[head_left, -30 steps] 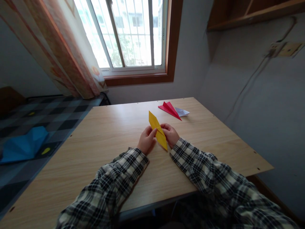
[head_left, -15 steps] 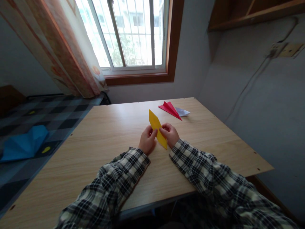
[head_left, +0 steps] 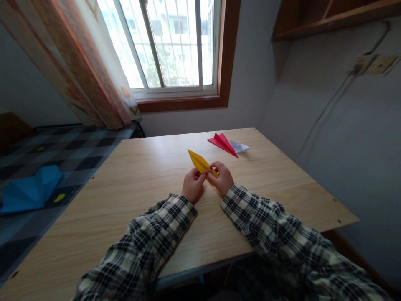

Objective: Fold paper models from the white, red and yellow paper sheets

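Note:
A folded yellow paper, long and pointed, is pinched between both my hands just above the wooden table. My left hand grips its near end from the left. My right hand grips it from the right, fingers curled over the fold. The paper's far tip points up and to the left. Both my sleeves are plaid.
A red paper plane and a white folded paper lie at the table's far right. A bed with a checked cover and a blue cloth is to the left. Window and curtain behind.
The yellow paper has been tilted flatter and narrower, its tip swinging left and lower. My hands have closed in tighter around its near end.

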Available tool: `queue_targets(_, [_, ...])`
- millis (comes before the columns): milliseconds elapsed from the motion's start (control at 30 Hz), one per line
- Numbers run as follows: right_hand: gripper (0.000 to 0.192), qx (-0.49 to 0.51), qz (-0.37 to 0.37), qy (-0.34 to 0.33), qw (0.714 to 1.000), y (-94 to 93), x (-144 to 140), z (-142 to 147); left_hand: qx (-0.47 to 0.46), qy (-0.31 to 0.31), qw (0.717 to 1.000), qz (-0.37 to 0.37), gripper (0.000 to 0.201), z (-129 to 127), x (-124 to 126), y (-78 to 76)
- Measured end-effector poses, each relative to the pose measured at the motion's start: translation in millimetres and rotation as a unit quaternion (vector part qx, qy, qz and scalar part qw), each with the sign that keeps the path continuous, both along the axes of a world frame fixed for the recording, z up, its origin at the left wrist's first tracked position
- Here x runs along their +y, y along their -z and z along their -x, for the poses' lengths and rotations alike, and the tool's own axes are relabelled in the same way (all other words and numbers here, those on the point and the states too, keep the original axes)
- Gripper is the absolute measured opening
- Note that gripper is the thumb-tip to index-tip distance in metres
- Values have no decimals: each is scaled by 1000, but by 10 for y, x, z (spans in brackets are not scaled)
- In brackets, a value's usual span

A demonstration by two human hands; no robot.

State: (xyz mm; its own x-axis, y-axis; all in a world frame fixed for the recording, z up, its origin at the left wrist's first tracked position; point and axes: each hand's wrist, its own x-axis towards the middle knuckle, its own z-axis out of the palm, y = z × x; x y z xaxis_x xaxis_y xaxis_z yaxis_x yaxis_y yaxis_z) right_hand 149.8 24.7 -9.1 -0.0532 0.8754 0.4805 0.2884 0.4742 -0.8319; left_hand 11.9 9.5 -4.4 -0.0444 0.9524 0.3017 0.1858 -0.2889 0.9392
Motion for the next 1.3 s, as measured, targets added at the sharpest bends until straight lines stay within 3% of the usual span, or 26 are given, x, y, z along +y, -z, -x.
queue_targets(200, [12,-49,-60,-6,997,-4,-21,-1,-39,8,999,27,19,-12,-11,-2])
queue_targets(500, [25,-54,-84,-29,995,-40,-57,-10,-79,34,996,21,22,-19,-24,-37])
queue_targets(900, [29,-79,-94,-49,991,-69,-123,-10,-202,100,972,72,31,-4,81,97])
queue_targets(1133, [35,-90,-78,-90,989,-62,-116,-26,-203,68,976,48,34,-29,29,67])
queue_targets(1300, [30,-20,-79,-111,991,-46,-55,-79,-138,63,987,49,30,21,13,41])
